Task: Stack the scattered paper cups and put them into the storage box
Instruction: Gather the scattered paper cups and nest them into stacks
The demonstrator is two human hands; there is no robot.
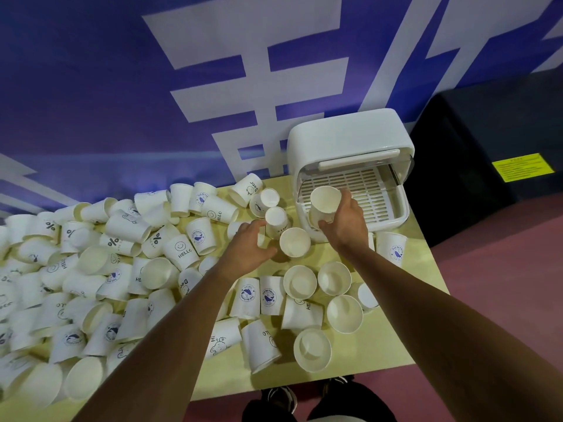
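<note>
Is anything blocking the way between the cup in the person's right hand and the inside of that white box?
Nothing visible does. The right hand holds the cup right at the storage box opening; the lid is raised and the slatted tray behind it looks bare.

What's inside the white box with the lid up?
The storage box holds a white slotted tray and no cups lying on the part that shows. The right hand holds a paper cup at its opening, hiding the tray's front left corner.
</note>
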